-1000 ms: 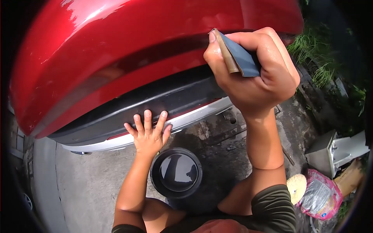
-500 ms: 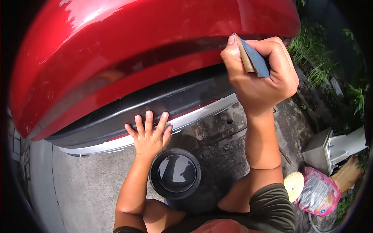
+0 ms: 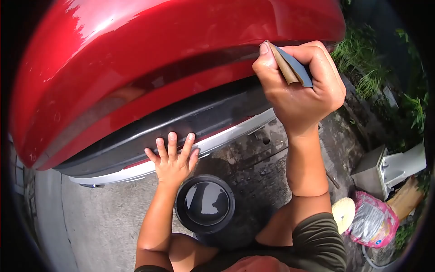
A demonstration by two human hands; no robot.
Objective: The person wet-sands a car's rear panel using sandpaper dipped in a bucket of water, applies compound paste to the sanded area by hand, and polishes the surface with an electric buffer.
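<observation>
Closest to the camera is the right hand [image 3: 303, 97], and its grip is closed around a folded sheet [image 3: 298, 69], blue-grey on one face and brown on the other. The thumb presses along the sheet, which stands before the lower part of the red car body [image 3: 181, 36]; whether it touches the paint, I cannot tell. Lower down, the left hand [image 3: 172, 167] has its grip wide, with the fingers spread on the black trim [image 3: 131, 143] and over its pale edge. Below this hand, on the concrete ground [image 3: 104, 213], there stands a black bucket [image 3: 180, 208] with shiny liquid inside. Off to the right lie a round pale pad [image 3: 343, 215], a pink bag [image 3: 389, 226] just beside it, and a grey box-like piece [image 3: 368, 174]. Farther away, green grass [image 3: 355, 61] grows.
</observation>
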